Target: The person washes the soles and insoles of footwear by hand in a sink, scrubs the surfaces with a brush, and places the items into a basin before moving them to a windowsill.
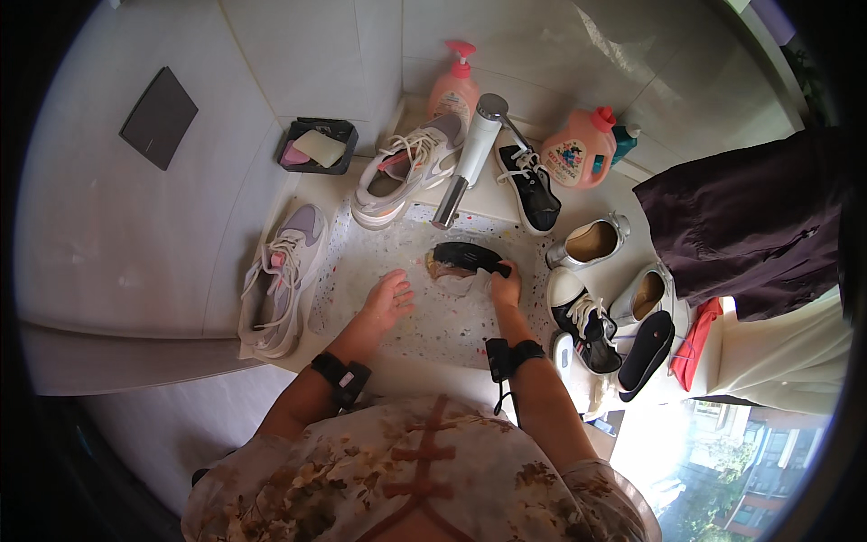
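Inside a speckled sink basin (352, 325), my right hand (506, 288) grips one end of a black shoe insole (467, 255). Something tan (431, 265) shows at the insole's far end, and something whitish lies beneath it; I cannot tell what either is. My left hand (390, 298) hovers over the basin to the left, its fingers apart and nothing in them. Above the insole reaches a white and chrome faucet (467, 162). A second black insole (647, 356) rests on the counter at the right.
Grey-white sneakers (406, 173) and black canvas sneakers (589, 322) surround the basin, with silver flat shoes (589, 242) at the right. A soap dish (318, 146), a pink pump bottle (454, 88), a pink detergent jug (579, 152), a white brush (562, 352) and dark hanging cloth (745, 217) stand around.
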Tool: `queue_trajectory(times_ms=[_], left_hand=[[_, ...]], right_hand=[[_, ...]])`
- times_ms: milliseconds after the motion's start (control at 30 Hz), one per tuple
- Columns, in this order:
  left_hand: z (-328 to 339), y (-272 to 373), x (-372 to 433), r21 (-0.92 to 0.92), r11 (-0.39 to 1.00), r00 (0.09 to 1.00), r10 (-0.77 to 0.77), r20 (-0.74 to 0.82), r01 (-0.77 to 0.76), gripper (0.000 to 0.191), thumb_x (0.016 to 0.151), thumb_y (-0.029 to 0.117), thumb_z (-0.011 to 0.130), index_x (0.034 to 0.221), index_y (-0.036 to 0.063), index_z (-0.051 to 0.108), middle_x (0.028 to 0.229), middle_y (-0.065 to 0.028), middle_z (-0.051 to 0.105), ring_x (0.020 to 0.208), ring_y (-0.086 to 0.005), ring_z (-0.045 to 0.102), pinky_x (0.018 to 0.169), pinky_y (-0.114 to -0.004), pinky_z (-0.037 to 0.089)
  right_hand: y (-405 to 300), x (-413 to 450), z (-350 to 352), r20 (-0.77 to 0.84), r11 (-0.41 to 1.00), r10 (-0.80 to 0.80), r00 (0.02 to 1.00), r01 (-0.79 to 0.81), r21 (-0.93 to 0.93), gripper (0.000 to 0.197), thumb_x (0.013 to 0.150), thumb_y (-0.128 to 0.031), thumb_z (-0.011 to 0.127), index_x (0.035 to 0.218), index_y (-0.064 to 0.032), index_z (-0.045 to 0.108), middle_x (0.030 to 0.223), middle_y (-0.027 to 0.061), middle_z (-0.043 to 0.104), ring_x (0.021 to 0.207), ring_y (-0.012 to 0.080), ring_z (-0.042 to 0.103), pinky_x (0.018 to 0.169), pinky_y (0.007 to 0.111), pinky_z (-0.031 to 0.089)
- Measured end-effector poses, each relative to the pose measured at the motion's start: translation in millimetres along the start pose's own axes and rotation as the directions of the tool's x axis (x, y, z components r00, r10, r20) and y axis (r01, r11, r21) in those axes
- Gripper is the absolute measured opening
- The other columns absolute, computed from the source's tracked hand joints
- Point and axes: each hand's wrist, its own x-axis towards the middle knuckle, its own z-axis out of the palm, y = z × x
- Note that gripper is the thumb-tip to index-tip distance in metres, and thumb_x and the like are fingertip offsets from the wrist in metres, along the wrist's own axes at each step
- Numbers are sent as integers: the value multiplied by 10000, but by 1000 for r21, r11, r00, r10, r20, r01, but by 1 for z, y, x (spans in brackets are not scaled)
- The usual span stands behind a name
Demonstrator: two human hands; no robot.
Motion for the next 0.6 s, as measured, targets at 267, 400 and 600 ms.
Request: queue_trajectory(times_ms=[267,400,600], left_hand=[[-11,-13,4,135,991,996,-8,93,-4,347,793,294,577,1064,97,490,971,-55,543,902,-181,523,739,-362,456],[12,-14,-7,167,986,999,-13,51,5,404,789,371,585,1068,96,487,975,-74,542,889,-220,533,723,-376,465],[24,-6,1,-107,972,972,-196,132,210,562,762,610,512,1013,108,525,977,-94,556,882,-239,548,731,-408,467]], right_hand=[[12,-34,4,685,508,-265,679,702,-499,358,707,-150,639,1026,-271,532,1122,123,459,968,335,524,767,413,462],[42,19,2,188,844,-327,926,376,-383,319,676,-39,611,968,-164,573,965,99,503,814,241,537,652,345,453],[-29,-91,44,515,866,-499,697,392,310,224,673,50,570,873,-49,588,869,16,560,805,111,516,728,243,417]])
